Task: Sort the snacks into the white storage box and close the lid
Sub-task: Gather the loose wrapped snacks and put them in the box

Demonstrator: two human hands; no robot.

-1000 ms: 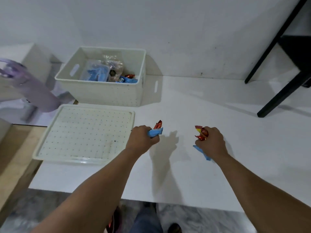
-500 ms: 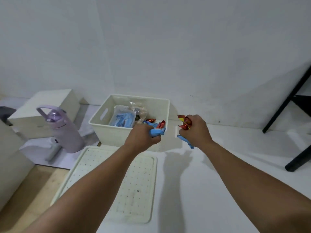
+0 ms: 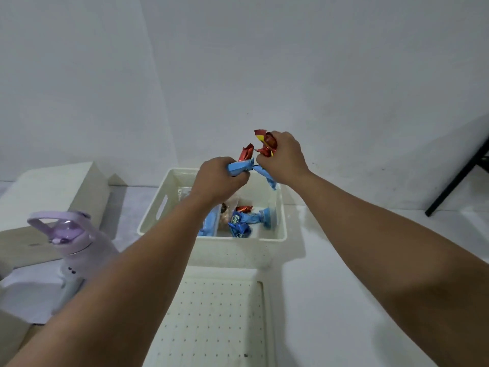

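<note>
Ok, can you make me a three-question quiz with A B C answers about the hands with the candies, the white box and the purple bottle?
1. Where are both hands?
A. Above the open white plastic storage box
B. Under the table
C. On the purple bottle

2. What colours are the crinkly wrapped snacks in the right hand?
A. Green and black
B. Red and blue
C. All white

3. Where is the white dotted plastic lid?
A. Shut on the box
B. Leaning on the wall
C. Lying flat on the table in front of the box

Answers:
A: the left hand and the right hand hold snacks over the box.
B: red and blue wrappers poke out of the fist.
C: the box is open and the lid lies beside it.
</note>
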